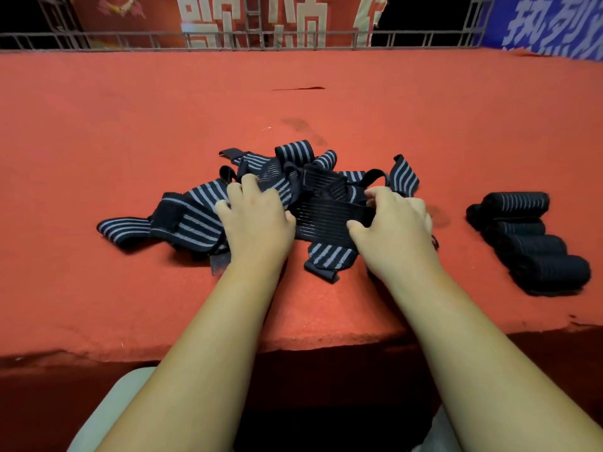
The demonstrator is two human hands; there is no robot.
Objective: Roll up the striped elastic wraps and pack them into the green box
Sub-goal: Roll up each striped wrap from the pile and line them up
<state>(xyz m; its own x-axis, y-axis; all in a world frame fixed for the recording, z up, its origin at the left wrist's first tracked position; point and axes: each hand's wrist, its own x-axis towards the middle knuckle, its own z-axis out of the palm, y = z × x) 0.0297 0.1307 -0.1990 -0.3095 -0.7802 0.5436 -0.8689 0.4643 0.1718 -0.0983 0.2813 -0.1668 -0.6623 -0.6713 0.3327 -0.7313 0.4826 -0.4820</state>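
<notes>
A tangled heap of black wraps with grey stripes lies in the middle of the red felt surface. My left hand rests on the heap's left part with its fingers curled over the fabric. My right hand pinches the end of a dark flat wrap between thumb and fingers. Several rolled-up wraps lie side by side at the right. No green box is in view.
The red surface ends in a front edge close to my body. A metal railing runs along the back, with red and blue banners behind it. Bare felt lies to the left and behind the heap.
</notes>
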